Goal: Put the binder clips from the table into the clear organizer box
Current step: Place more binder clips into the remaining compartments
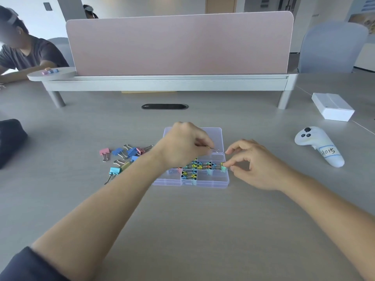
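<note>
**Fig.** Head view, mid-task. Clear organizer box (203, 184) sits open at table centre, lid (215, 132) folded back. Several compartments already hold rows of small clips; the front-right ones look bare. A small heap of loose clips (133, 152) is left on the table (203, 230) just left of the box, so est. well past halfway, though exact nos. can't be told.

- **L hand** (182, 145): fingers curled, pinching a clip wire (215, 150) over the hinge line; clip body hidden.
- **R hand** (255, 165): pinching a green clip (223, 169) at the box's right wall.
- **Room:** open tabletop in front & on both sides. Controller (320, 147) well apart to the right, dark bag (10, 140) far left, divider (178, 43) beyond the lid.
</note>
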